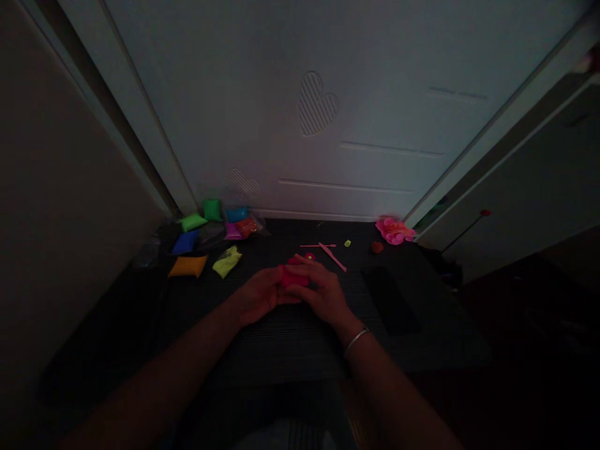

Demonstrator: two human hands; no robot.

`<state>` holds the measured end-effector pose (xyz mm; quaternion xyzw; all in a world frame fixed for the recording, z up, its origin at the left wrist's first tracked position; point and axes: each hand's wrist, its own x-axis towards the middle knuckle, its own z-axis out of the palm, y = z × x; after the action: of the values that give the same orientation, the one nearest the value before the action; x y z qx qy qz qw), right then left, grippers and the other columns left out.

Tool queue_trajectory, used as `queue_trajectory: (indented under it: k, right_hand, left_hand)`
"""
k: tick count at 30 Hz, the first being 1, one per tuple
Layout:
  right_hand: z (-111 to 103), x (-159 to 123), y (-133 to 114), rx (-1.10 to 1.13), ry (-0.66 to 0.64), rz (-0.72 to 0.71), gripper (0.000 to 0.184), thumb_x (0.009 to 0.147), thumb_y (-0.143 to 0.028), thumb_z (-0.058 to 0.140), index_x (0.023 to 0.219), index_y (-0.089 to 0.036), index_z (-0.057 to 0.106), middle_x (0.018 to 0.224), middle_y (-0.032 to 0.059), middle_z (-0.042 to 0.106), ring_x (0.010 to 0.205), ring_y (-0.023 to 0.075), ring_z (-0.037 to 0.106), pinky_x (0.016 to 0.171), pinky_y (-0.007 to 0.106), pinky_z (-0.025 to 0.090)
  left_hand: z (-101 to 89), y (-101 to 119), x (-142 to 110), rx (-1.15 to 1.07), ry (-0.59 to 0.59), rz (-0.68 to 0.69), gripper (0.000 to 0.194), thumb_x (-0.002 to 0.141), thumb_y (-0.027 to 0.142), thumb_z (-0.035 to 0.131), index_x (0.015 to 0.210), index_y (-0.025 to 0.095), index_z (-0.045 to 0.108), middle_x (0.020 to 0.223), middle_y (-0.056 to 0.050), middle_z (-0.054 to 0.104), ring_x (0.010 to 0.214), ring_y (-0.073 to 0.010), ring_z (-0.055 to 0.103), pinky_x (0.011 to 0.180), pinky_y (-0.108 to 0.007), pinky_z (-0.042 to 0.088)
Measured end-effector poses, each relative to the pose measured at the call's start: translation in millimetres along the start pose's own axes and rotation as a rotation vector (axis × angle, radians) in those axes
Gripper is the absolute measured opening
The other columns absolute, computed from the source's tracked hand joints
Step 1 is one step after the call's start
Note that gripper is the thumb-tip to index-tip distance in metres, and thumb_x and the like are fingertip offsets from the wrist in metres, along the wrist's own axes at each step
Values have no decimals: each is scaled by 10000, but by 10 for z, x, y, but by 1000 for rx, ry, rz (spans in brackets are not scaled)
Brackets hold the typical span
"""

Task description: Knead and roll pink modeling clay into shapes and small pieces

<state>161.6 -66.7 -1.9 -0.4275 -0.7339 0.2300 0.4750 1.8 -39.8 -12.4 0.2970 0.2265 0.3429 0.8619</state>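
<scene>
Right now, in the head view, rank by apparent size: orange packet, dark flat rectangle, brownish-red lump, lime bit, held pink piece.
Dark flat rectangle
Orange packet
Brownish-red lump
Lime bit

Unranked: held pink piece, because fingers partly cover it.

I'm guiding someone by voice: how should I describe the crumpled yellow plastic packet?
Find the dark table below the pale panel with striped hearts, then look just beyond the person's left hand, to its left. There lies the crumpled yellow plastic packet, right of the smooth orange plastic packet. It alone is yellow among the packets, and lies nearest that hand.
</scene>
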Motion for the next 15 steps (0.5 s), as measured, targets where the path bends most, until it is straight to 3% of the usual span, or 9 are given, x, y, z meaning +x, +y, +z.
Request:
queue_trajectory:
  k: [3,7,10,13,15]
  right_hand:
    - [36,-10,18,-22,-26,-33,365,744,-280,630,1104,-287,573,1101,27,626,1153,182,476,991,378,347]
    - [79,-14,31,-38,-86,-45,737,648,-353,709,1296,-268,366,1291,59,480,1227,198,389,1016,387,317]
    - [90,-17,17,-30,-122,-51,561,675,-347,689,1194,-267,494,1208,50,558,1186,195,440,1007,382,326]
    - [86,-31,-15,54,-39,15,322,721,-326,647,1034,-265,604,1129,34,610,1123,187,502,979,365,362]
    - [83,-45,-37,137,20,71,294,754,-317,610,1045,-270,594,1087,23,631,1076,176,539,944,348,401]
  left_hand:
    - [15,-17,10,8,46,22,181,731,265,632,840,121,647,856,-79,681,768,-176,631,752,-330,485]
    - [45,-48,22,44,47,22,269,657,231,703,896,121,646,833,-64,676,750,-145,621,702,-235,469]
    - [57,-69,14,59,1,-13,302,652,233,708,924,122,639,871,-70,673,778,-148,620,715,-236,462]
    - [64,-77,-8,29,-74,-46,326,728,332,629,978,121,622,941,-100,665,856,-195,617,807,-341,447]
    - [70,-77,-19,10,-123,-63,348,768,366,574,1010,119,610,954,-111,664,886,-212,613,845,-394,426]
